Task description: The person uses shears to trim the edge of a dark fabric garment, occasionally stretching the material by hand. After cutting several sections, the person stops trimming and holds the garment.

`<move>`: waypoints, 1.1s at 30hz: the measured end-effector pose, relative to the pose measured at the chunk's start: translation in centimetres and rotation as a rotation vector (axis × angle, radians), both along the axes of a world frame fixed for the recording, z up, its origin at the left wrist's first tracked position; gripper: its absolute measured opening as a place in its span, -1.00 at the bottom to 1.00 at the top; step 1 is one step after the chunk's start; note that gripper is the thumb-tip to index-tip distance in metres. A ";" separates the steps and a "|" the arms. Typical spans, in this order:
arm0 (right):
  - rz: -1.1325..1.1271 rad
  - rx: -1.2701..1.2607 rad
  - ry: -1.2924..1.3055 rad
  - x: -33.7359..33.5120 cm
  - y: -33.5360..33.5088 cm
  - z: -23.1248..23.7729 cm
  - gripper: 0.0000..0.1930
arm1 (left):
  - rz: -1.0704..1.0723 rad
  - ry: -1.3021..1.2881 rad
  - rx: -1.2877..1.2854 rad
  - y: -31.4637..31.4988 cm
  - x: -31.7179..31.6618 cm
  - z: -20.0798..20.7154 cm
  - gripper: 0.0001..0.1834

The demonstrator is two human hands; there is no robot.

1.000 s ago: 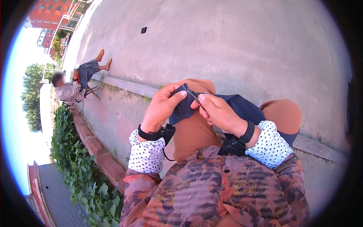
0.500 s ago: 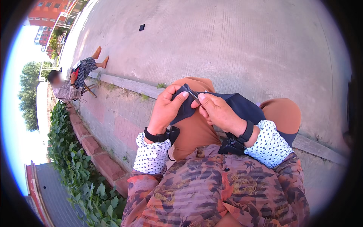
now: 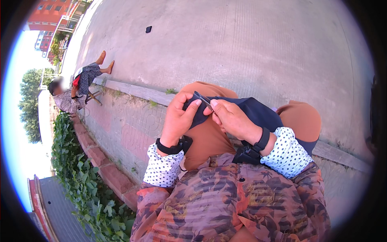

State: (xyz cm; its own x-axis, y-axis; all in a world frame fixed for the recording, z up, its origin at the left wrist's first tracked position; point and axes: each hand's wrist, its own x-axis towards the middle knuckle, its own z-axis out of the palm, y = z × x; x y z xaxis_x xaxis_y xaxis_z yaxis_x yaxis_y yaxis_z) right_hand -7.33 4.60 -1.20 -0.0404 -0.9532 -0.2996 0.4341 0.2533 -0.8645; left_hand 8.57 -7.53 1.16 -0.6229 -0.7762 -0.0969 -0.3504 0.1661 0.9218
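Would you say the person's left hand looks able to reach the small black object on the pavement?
Probably not: the small black object lies far out on the pavement, beyond the knees, and the left hand is pinching dark cloth.

At the left side of my brown-trousered left thigh [image 3: 207,141], my bare left hand [image 3: 178,115] pinches thumb to index finger; at its right, my bare right hand [image 3: 230,117] grips, fingers curled, both white-dotted-cuffed forearms [image 3: 286,155] angling inward.
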 end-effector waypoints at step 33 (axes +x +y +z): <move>0.040 -0.003 -0.035 -0.3 -0.2 0.5 -0.53 | 0.046 0.090 0.169 0.1 0.1 0.3 -0.90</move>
